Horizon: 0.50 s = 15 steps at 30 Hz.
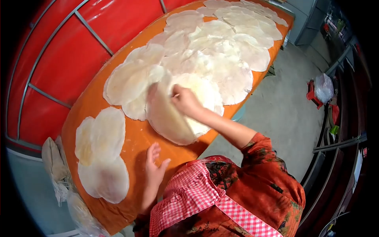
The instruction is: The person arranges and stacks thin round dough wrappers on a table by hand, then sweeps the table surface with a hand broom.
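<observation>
One thin pale round (166, 118), partly raised over the orange table (136, 133); long axis ran eleven to five o'clock. The right hand (184, 101), nearer, apparently pinched its edge, blurred where I stood; left hand (155, 162), empty, spread, hung at its seven o'clock.

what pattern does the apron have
Pinkish-red and white check; the apron shows best in the head view.
</observation>
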Each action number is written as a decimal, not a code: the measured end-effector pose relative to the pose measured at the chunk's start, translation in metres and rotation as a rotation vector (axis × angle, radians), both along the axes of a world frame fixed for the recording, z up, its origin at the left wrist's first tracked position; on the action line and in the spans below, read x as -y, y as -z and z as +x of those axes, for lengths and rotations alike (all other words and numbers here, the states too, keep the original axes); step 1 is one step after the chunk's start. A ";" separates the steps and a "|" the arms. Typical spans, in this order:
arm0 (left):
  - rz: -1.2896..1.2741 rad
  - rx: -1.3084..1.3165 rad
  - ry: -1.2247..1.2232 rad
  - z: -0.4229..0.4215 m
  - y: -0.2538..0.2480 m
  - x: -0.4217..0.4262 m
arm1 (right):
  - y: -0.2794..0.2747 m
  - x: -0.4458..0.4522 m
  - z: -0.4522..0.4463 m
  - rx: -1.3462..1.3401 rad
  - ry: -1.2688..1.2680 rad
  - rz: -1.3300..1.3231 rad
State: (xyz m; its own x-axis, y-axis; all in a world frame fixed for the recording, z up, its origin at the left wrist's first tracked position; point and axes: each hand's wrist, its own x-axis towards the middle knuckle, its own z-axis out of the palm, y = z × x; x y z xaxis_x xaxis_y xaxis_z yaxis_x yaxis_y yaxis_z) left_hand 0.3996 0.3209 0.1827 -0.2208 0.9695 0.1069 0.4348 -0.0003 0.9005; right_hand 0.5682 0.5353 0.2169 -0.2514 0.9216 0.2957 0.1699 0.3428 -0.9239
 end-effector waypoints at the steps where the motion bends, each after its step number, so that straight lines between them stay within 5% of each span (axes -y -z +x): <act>1: 0.046 -0.065 0.020 0.015 -0.021 -0.015 | -0.016 0.012 -0.013 -0.010 -0.045 0.073; 4: -0.006 -0.017 -0.173 0.025 -0.031 -0.039 | -0.039 0.046 -0.044 -0.043 -0.157 0.222; 8: 0.181 -0.017 -0.313 -0.004 -0.043 -0.045 | -0.056 0.068 -0.029 -0.112 -0.625 0.222; 10: 0.152 0.059 -0.541 -0.027 -0.042 -0.035 | -0.018 0.044 -0.020 -0.164 -0.453 0.361; 11: 0.219 0.076 -0.596 -0.030 -0.054 -0.026 | 0.004 0.026 -0.008 -0.065 -0.316 0.189; 12: 0.302 -0.255 -0.630 -0.088 -0.019 -0.007 | 0.051 -0.013 0.009 -0.049 -0.148 0.113; 14: 0.069 0.065 -0.669 -0.101 -0.053 0.035 | 0.147 -0.090 0.054 -0.032 0.189 -0.270; 15: 0.087 0.089 -0.700 -0.088 -0.078 0.041 | 0.129 -0.092 0.094 0.329 0.304 -0.371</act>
State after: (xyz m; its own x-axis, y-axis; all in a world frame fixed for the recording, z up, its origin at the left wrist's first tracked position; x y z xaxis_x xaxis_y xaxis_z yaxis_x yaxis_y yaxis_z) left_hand 0.3113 0.2803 0.2609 -0.8001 0.5855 0.1303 0.2838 0.1782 0.9422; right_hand 0.6618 0.6271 0.0882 0.0162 0.9938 -0.1096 0.5089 -0.1026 -0.8547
